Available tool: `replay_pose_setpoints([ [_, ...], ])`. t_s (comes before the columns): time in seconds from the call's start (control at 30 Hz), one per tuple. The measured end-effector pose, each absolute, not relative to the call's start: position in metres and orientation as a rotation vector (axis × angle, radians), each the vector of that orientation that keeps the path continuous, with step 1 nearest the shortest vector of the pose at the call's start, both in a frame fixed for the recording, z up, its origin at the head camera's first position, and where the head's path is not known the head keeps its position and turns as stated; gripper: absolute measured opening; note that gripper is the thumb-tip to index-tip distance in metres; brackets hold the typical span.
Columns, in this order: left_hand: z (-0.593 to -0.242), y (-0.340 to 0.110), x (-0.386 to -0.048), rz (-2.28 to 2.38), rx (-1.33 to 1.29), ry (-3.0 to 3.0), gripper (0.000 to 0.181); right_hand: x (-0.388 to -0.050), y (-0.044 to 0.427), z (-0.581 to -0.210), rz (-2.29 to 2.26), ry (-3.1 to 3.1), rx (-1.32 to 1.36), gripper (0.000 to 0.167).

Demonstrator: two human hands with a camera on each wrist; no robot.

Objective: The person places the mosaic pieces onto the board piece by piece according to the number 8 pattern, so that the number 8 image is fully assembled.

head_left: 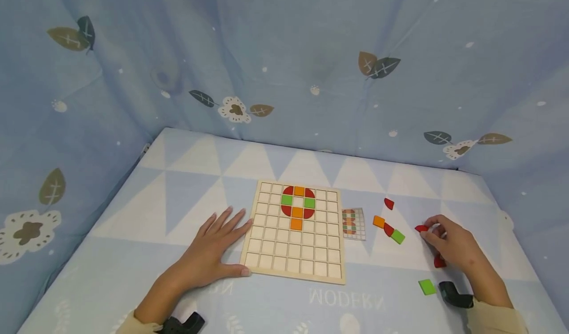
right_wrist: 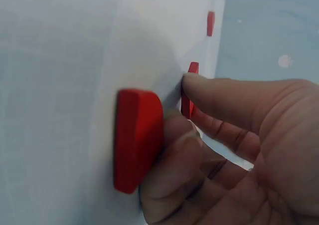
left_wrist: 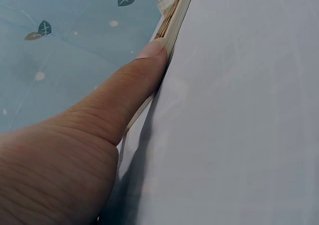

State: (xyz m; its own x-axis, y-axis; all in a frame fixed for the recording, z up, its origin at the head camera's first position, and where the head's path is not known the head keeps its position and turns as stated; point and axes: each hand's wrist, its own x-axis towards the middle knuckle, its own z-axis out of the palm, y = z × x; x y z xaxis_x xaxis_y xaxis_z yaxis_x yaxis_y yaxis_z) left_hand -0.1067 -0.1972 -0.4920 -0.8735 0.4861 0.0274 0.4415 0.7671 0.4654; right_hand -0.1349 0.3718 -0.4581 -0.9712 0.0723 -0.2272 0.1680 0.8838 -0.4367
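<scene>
My left hand [head_left: 218,250] lies with spread fingers along the left edge of a wooden grid board [head_left: 268,247]; its thumb touches the board's near left corner. Red rounded tiles, orange squares and green squares fill several cells in the board's upper middle. At the right, my right hand [head_left: 455,242] pinches a red quarter-round tile [head_left: 421,229] between thumb and fingertip, low over the table. Close beneath its curled lower fingers is another red quarter-round tile [right_wrist: 139,140], large in the right wrist view.
A small pattern card [head_left: 354,224] sits against the board's right edge. Between card and right hand are an orange square [head_left: 379,221], red tiles [head_left: 388,204] and a green square [head_left: 397,236]. Another green square [head_left: 427,287] lies nearer me. Curtains rise behind the table.
</scene>
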Motion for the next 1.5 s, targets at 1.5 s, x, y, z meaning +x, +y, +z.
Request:
replay_pose_setpoints([
  [1.5,-0.489,-0.195,-0.105,0.778,0.738,2.855,0.107,-0.141,0.229,-0.422,-1.236,2.783,-0.191,0.011],
])
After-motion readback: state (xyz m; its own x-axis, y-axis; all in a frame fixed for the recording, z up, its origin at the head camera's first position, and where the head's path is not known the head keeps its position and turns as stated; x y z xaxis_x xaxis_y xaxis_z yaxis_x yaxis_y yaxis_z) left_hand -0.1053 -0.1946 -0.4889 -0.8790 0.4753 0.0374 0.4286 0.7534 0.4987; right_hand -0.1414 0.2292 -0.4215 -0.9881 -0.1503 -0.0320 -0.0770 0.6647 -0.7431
